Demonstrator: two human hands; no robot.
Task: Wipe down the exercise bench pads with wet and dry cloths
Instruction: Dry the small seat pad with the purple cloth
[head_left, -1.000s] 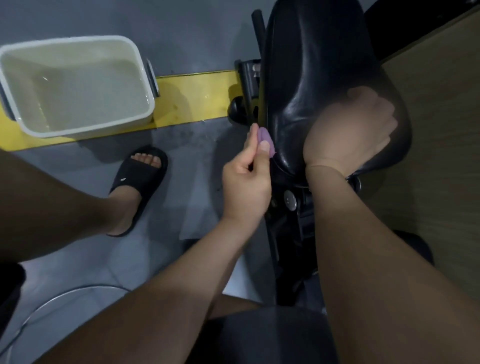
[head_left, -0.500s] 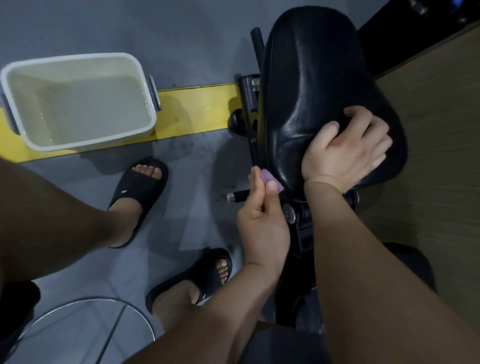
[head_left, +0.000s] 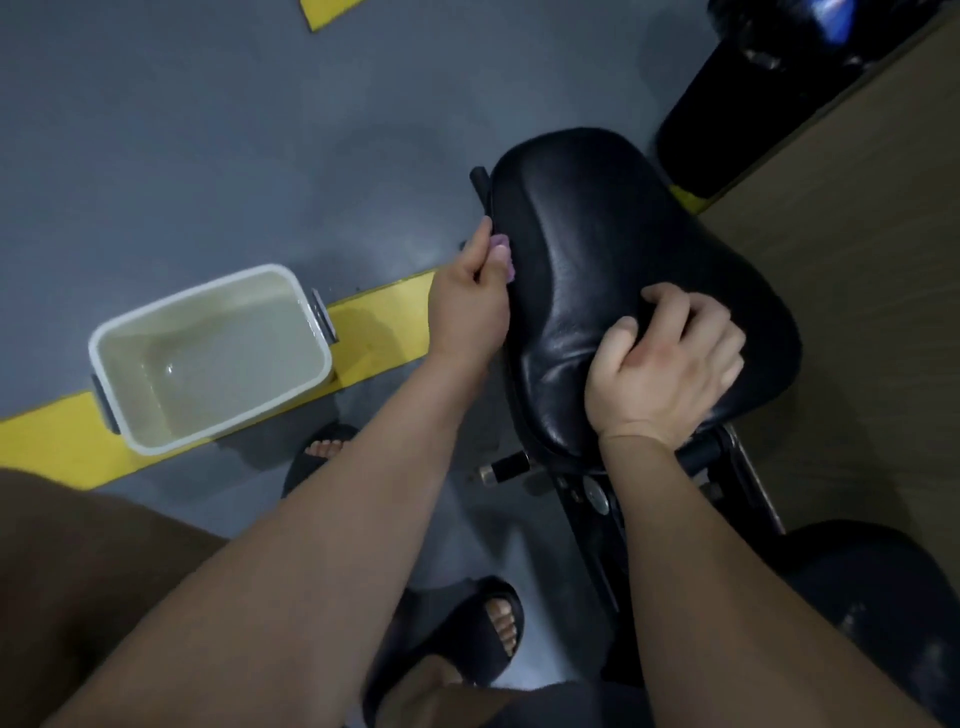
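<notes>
Grey floor (head_left: 208, 156) — cloth (head_left: 503, 248) farther up pad (head_left: 597, 249)

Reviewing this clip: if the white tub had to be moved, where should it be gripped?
By the grey handles on its two short ends, one hand from each side, kept level: the white tub stands upright, open-topped, apparently holding water.

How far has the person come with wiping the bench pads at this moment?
Done: unclear; the seat pad shines, but a finished wipe cannot be confirmed. In hand: the left hand pinches a purple cloth against the pad's left edge; the right hand braces on top. Left: no second cloth shows, so the other pass, and the pad at lower right, likely remain.
</notes>
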